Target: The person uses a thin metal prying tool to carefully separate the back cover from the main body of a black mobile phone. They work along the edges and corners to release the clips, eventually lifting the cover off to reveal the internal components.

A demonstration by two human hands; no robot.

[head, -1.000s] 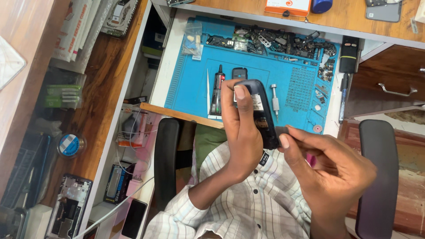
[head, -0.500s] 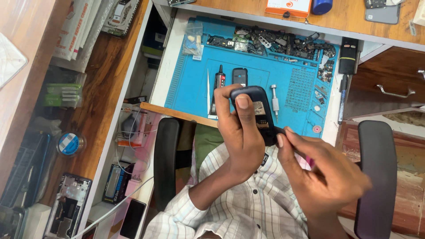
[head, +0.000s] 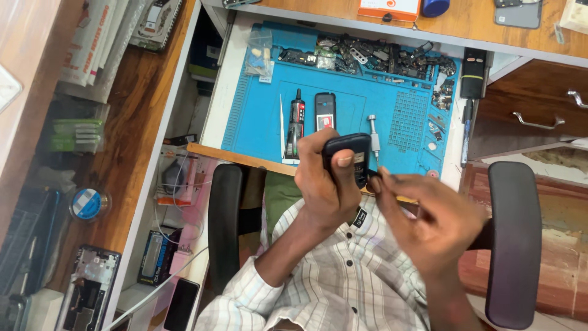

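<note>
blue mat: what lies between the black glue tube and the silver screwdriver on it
In the head view, a small black phone part lies flat on the blue mat, between the black glue tube and the silver screwdriver.

I see open room on the blue mat (head: pixel 257 116), in its bare left part. To the right of that, 3 items lie close together: a glue tube (head: pixel 296 120), a small dark phone (head: pixel 324 111), a screwdriver (head: pixel 372 136). Loose parts (head: pixel 380 58) crowd the mat's far edge.
</note>
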